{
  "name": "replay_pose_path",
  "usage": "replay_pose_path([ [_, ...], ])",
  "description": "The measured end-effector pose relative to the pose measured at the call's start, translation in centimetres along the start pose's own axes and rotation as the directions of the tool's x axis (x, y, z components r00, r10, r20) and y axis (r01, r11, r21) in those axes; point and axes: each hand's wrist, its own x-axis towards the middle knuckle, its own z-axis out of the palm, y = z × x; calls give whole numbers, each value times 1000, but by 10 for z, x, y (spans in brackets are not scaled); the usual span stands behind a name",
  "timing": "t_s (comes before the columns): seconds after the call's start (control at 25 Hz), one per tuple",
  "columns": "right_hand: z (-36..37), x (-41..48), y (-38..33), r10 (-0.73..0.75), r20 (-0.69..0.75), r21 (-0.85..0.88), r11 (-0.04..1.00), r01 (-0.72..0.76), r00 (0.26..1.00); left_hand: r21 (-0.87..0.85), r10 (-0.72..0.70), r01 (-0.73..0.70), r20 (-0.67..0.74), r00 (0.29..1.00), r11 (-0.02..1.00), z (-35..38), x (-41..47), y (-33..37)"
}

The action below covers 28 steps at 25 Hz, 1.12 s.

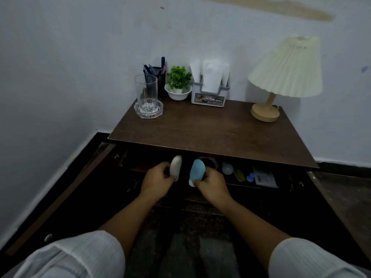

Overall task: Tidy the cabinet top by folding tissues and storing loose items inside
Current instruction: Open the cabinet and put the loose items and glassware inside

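My left hand (157,177) grips a small white oval object (176,164), held upright just below the front edge of the brown cabinet top (210,129). Beside it my right hand (210,183) grips a light blue oval object (197,170) with a white end. Both hands are at the mouth of the open cabinet, over the shelf inside (230,184). On the shelf lie a tape roll (210,161), a white bulb (227,167), a yellow-green item (240,175), a small blue item (250,177) and a white packet (265,179). A grey tissue holder (209,95) holds upright white tissues at the back.
On the cabinet top stand a glass (145,93) in a glass ashtray, a dark pen holder (158,77), a small green plant in a white bowl (178,85) and a cream pleated lamp (281,77). The cabinet's doors (60,197) stand open on both sides. A wall rises behind and to the left.
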Motion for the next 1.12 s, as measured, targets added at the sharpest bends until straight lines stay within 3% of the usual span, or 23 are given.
replay_pose_path([
  [0.16,12,31,1,-31,-79,-128,992,21,996,40,-33,36,-69,997,999,16,33,-3],
  [0.52,37,77,15,-29,-110,-372,928,-14,993,25,-127,132,-155,980,991,49,64,-13],
  [0.72,36,67,14,-36,-133,-372,928,-16,990,20,-105,109,-150,983,994,49,60,-16],
  [0.88,29,35,14,-64,-219,-223,975,14,974,16,-96,99,-136,986,995,43,45,-18],
  [1.0,24,15,12,-61,-137,-234,972,27,989,21,-122,124,-77,989,992,34,32,-16],
  [1.12,13,-4,-3,-53,-45,-192,981,43,998,108,-134,125,79,988,986,13,20,-7],
])
